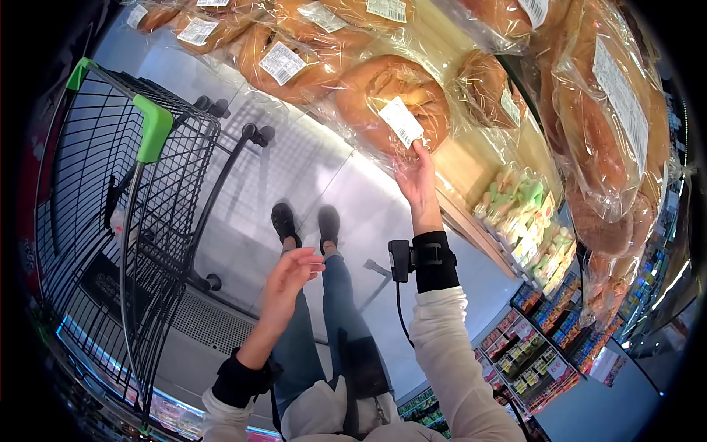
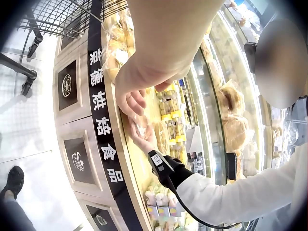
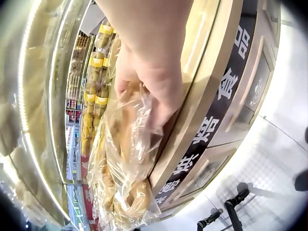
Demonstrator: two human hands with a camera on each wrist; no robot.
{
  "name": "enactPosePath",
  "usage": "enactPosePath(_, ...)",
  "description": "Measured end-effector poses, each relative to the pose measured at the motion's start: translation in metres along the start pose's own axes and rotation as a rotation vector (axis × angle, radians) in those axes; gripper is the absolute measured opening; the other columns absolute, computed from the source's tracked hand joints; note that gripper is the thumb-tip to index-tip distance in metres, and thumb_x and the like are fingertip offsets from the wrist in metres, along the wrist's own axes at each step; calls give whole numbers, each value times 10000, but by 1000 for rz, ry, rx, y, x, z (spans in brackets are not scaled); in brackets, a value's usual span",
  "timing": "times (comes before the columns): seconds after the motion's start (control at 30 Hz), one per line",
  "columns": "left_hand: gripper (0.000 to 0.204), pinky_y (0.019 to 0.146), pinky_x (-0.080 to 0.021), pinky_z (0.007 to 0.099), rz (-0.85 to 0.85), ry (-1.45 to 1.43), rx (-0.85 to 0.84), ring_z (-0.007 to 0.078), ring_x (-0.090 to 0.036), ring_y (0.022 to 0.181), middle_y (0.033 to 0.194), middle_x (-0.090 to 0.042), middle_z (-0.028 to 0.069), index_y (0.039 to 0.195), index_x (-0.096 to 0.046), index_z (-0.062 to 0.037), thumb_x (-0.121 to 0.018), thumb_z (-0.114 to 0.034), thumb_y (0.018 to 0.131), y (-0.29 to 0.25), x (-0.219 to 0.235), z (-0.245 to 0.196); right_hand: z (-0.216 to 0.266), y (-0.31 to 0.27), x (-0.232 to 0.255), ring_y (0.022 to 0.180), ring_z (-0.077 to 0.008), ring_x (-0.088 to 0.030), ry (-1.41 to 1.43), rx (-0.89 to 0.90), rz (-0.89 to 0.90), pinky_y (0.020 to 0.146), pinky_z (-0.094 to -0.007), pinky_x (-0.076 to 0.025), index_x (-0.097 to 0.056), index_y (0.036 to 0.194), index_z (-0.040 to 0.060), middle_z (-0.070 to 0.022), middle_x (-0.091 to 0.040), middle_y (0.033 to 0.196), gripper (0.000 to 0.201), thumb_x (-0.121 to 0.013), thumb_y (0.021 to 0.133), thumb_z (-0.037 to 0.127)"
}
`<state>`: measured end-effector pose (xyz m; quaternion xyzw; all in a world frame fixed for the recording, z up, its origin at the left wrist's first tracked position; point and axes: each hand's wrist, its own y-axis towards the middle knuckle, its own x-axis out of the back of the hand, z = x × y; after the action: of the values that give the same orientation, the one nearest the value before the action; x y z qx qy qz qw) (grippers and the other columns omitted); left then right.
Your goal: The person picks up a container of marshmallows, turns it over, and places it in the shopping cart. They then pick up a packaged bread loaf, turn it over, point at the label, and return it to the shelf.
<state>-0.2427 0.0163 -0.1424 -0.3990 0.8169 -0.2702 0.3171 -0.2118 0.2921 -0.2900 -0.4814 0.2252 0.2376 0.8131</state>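
A round brown loaf in a clear plastic bag (image 1: 394,99), with a white barcode label (image 1: 401,122), sits at the front of the bread shelf. My right hand (image 1: 417,180) pinches the near edge of its bag, thumb close to the label. In the right wrist view the crinkled wrapping of the bagged bread (image 3: 127,144) shows below the right hand (image 3: 149,72), whose fingertips are partly hidden by plastic. My left hand (image 1: 291,283) hovers over the floor in front of my legs, fingers loosely bent and holding nothing. The left wrist view shows the left hand (image 2: 137,89) overlapping the shelf edge.
Other bagged loaves (image 1: 283,62) line the wooden shelf (image 1: 471,166), with more hanging close at the right (image 1: 611,110). Small packs of pastel sweets (image 1: 515,210) stand nearby. A shopping cart (image 1: 140,199) with green corners is on the left. Another person (image 2: 281,67) appears in the left wrist view.
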Motion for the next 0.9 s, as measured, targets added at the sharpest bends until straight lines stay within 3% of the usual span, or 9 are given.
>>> enactPosePath(0.13,278,814,-398,281,16,10,13,180,-528,922,1010,-529,109,1101,-444,-9,-416,-114,845,-4,0,4,4,1,2,1024,-222,-452,75,37,132,883,-380,-329,-450,1106,46,-66,-510,1090,394,-556,754,186)
enactPosePath(0.23,279,814,-398,278,21,3,11,178,-526,925,1015,-526,110,1102,-445,-8,-412,-114,847,-6,1,7,7,2,11,1031,-217,-444,18,79,85,888,-382,-315,-451,1104,47,-68,-500,1112,389,-548,751,176)
enactPosePath(0.33,280,815,-398,275,20,-1,17,178,-523,930,1021,-524,110,1103,-446,-6,-412,-118,848,-5,2,8,11,-19,18,954,-189,-487,22,41,117,795,-324,-403,-470,1084,80,-53,-529,1054,373,-563,735,170)
enactPosePath(0.37,280,814,-398,274,19,-5,19,178,-522,931,1022,-524,110,1103,-446,-5,-411,-124,851,-4,4,11,9,-23,30,1012,-206,-458,23,76,112,856,-352,-339,-422,1138,37,-71,-481,1153,433,-543,742,164)
enactPosePath(0.5,319,817,-400,286,-28,50,84,176,-511,955,1033,-521,112,1109,-444,-10,-361,-216,880,13,20,27,5,-72,57,969,-227,-499,20,-72,165,849,-352,-386,-411,1144,26,-103,-520,1081,496,-575,699,168)
enactPosePath(0.6,421,816,-405,313,-77,-204,198,183,-494,984,1046,-520,103,1146,-416,-21,-305,-338,892,30,35,36,-5,-109,60,1075,-255,-450,27,-108,263,927,-390,-345,-337,1206,-7,-132,-474,1152,620,-591,660,137)
enactPosePath(0.7,527,815,-415,309,87,-663,252,178,-514,955,1082,-507,110,1190,-367,-34,-298,-446,869,37,42,26,-14,-143,59,1040,-286,-484,80,-258,341,885,-389,-396,-307,1213,-49,-170,-464,1153,705,-627,602,97)
enactPosePath(0.8,565,835,-414,355,86,-770,208,215,-506,978,1117,-486,124,1204,-354,-30,-312,-469,851,20,39,4,-21,-170,21,1017,-295,-501,146,-293,475,879,-390,-401,-324,1202,-54,-179,-477,1134,703,-634,585,79)
enactPosePath(0.9,587,851,-406,386,86,-877,158,248,-498,994,1130,-478,132,1204,-357,-26,-366,-471,821,6,52,4,-13,-189,-18,987,-285,-524,-40,-259,425,841,-366,-425,-332,1196,-62,-192,-515,1075,724,-638,559,94)
